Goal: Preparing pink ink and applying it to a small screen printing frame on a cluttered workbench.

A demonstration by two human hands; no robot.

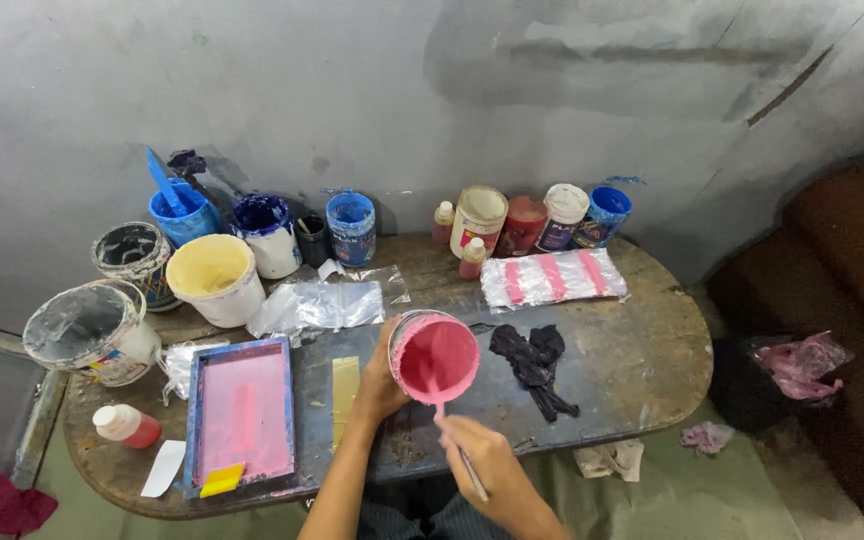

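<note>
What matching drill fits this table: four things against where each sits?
Things:
1. pink paint tub
2. framed printing screen
3. black cloth
4. small red bottle

Places:
A. near the table's left front edge
B. held in the left hand
C. right of the tub, on the table
D. flat, left of the forearm

Pairs: 1-B, 2-D, 3-C, 4-A

Left fingers (389, 352) mostly hidden behind the pink tub (435, 356). Stick (460, 447) partly buried in the right fingers (464, 432), its tip sunk in paint. Both forearms cut off at the bottom edge. Counter (642, 360) front edge hidden below the fingers.
</note>
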